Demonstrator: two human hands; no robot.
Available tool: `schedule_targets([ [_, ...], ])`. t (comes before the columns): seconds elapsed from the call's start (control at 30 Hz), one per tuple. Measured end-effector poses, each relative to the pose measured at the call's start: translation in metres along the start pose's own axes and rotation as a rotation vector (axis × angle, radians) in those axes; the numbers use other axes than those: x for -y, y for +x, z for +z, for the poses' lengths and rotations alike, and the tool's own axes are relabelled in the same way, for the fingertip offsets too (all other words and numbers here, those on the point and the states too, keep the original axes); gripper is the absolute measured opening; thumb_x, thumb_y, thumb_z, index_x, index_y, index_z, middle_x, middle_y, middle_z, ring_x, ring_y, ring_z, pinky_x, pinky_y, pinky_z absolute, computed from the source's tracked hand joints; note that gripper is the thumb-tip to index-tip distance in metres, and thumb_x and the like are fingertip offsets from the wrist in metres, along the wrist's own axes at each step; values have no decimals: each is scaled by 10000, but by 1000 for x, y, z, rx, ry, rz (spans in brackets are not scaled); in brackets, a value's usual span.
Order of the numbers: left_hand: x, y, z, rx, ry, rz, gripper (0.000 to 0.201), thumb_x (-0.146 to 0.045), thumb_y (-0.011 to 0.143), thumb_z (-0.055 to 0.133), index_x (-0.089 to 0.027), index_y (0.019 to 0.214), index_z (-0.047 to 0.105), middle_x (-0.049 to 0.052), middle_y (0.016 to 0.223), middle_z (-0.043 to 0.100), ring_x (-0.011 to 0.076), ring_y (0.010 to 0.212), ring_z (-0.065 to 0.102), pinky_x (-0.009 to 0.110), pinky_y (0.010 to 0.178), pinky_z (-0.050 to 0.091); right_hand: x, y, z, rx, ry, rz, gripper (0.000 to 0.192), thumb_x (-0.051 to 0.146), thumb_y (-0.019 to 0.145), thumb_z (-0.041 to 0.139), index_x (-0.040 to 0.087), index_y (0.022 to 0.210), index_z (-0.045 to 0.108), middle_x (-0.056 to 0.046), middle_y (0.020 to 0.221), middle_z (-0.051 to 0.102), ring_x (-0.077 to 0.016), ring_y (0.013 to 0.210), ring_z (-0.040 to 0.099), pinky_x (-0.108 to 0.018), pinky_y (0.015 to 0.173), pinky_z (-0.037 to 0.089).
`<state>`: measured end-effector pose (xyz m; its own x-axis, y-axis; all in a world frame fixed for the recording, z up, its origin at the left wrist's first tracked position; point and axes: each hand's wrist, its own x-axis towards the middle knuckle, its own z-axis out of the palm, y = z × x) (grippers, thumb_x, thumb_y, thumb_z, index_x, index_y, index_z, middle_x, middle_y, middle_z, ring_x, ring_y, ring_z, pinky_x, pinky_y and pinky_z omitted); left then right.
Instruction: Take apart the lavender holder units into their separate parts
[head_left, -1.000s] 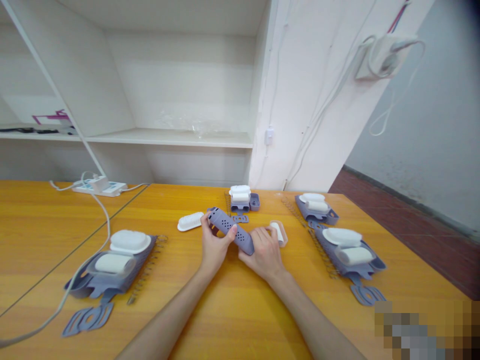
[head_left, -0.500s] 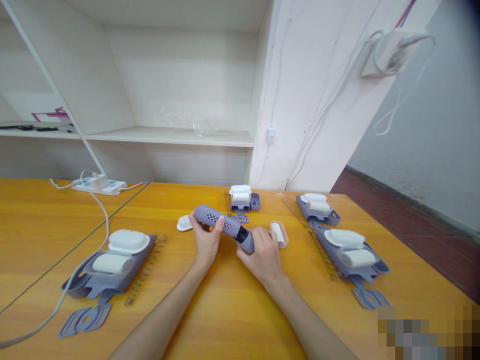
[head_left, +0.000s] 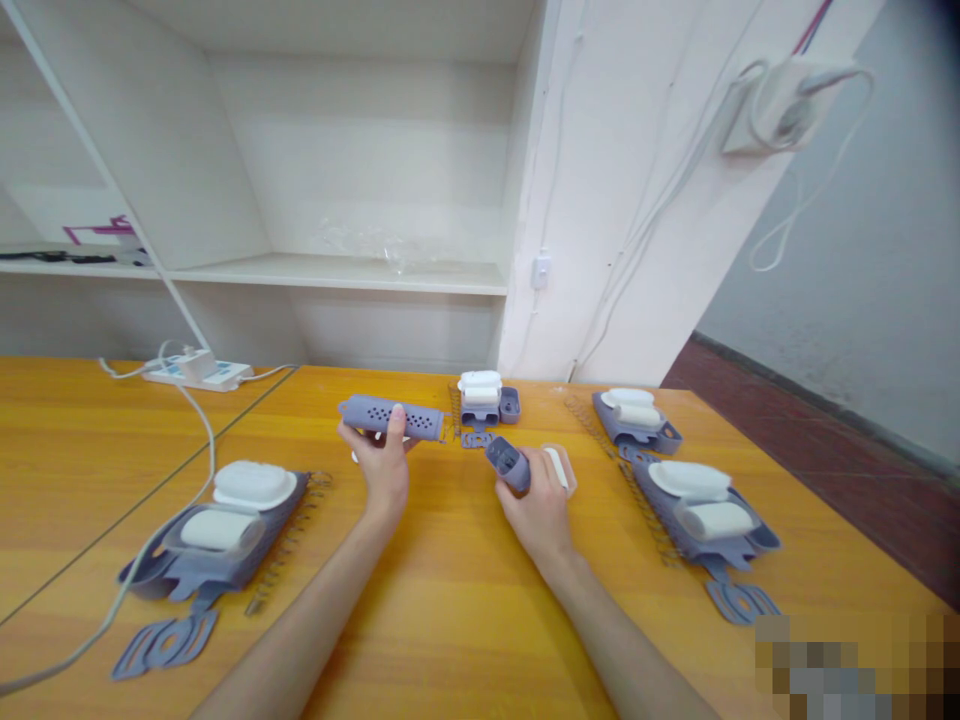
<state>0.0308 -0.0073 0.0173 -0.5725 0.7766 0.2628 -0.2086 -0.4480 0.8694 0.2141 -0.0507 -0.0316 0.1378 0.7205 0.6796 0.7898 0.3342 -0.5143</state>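
L hand point(head_left: 382, 462) grips perforated tube point(head_left: 391, 417), thumb over its front; R hand point(head_left: 538, 505) clenched on end cap point(head_left: 509, 464), right of tube.

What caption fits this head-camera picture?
Left hand holds a perforated grey tube, right hand a short grey cap, above a wooden table.

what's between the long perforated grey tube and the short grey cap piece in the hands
In the head view, the long perforated grey tube and short grey cap piece are apart; between them lie a coiled metal spring and a flat grey plastic tab.
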Motion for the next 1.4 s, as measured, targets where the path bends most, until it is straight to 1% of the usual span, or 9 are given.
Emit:
schedule_targets([
  [0.23, -27, 37, -11, -267, 262, 382, 825, -471, 780, 629, -253, 1367, 91, 140, 1468, 236, 192, 1281, 404, 342, 1062, 360, -3, 2, -2, -158, 57, 152, 221, 312, 743, 630, 198, 897, 520, -38, 856, 557, -217, 851, 532, -356, 781, 434],
  [0.33, -33, 42, -15, -63, 526, 213, 931, -554, 724, 653, -228, 1404, 106, 163, 1379, 396, 249, 1189, 509, 396, 1008, 403, -5, 1, 0, -159, 118, 242, 261, 367, 746, 644, 195, 906, 529, -33, 843, 576, -209, 821, 547, -331, 740, 444],
  [0.43, -31, 28, -15, 318, 968, 18, 973, -641, 651, 659, -214, 1397, 202, 170, 1189, 568, 335, 1036, 600, 465, 883, 455, -7, 0, 1, -167, 164, 294, 275, 397, 757, 639, 193, 911, 538, -27, 828, 587, -200, 790, 554, -320, 727, 448],
  [0.53, -23, 6, -12, 658, 1293, 20, 866, -659, 650, 623, -222, 1338, 330, 164, 1112, 615, 354, 1001, 608, 430, 828, 453, -8, 0, 1, -171, 205, 285, 285, 402, 770, 627, 185, 934, 540, -33, 843, 592, -200, 801, 556, -322, 736, 453],
  [0.67, -12, -11, -13, 819, 1469, 61, 741, -644, 695, 558, -228, 1290, 411, 177, 1087, 614, 364, 950, 613, 418, 775, 443, -5, 0, -1, -143, 207, 211, 258, 371, 777, 623, 185, 932, 533, -40, 865, 579, -204, 836, 546, -336, 756, 450],
  [0.83, -12, -8, -16, 848, 1418, 235, 705, -539, 649, 676, -217, 1251, 500, 174, 1122, 565, 378, 1068, 518, 451, 850, 403, 2, 3, -6, -144, 139, 95, 211, 325, 760, 627, 197, 904, 540, -43, 855, 557, -213, 837, 520, -364, 773, 439],
  [0.97, -19, -13, -5, 935, 1035, 419, 536, -408, 783, 616, -242, 1276, 487, 116, 1172, 548, 288, 1121, 491, 419, 948, 374, 6, 5, -8, -142, 117, 46, 203, 300, 743, 630, 201, 904, 555, -44, 836, 573, -216, 821, 525, -367, 760, 449],
  [1.1, -17, -24, 6, 1028, 694, 423, 363, -380, 857, 563, -254, 1196, 551, 69, 1199, 573, 228, 1141, 500, 365, 1003, 359, 8, 3, -9, -54, 189, 23, 243, 269, 739, 621, 198, 964, 560, -47, 872, 610, -202, 815, 567, -339, 741, 481],
  [1.4, -3, -33, 3, 993, 597, 362, 218, -306, 894, 506, -233, 1058, 630, 69, 1101, 624, 222, 1049, 536, 366, 947, 397, 1, -3, 3, 176, 301, -19, 493, 193, 759, 570, 208, 1244, 485, -84, 1173, 615, -227, 1071, 587, -407, 923, 477],
])
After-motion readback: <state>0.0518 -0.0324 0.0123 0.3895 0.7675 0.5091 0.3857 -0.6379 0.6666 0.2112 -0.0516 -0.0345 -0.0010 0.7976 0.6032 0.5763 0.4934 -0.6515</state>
